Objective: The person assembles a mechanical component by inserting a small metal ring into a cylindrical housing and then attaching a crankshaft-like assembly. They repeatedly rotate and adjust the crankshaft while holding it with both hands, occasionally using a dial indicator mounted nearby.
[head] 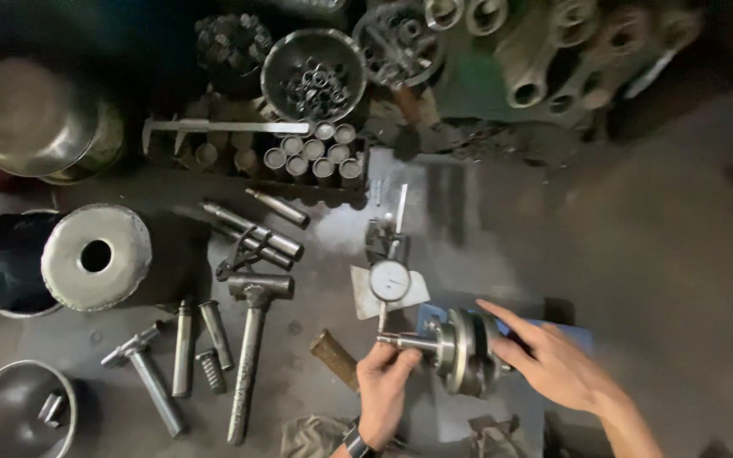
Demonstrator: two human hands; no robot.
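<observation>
A metal crankshaft (460,349) with round webs lies on its side on the grey bench. My left hand (385,386) pinches its thin shaft end from below. My right hand (553,360) rests on the web side at the right, fingers spread over it. Just above the shaft stands a dial indicator (389,280) with a white round face on a small stand, its stem pointing down at the shaft.
A hammer (252,339) and several steel pins lie to the left. A wooden-handled tool (335,358) sits beside my left hand. Bowls (19,411), a holed metal disc (95,256), a vernier caliper (222,127) and a tray of cylinders (316,157) crowd the back and left.
</observation>
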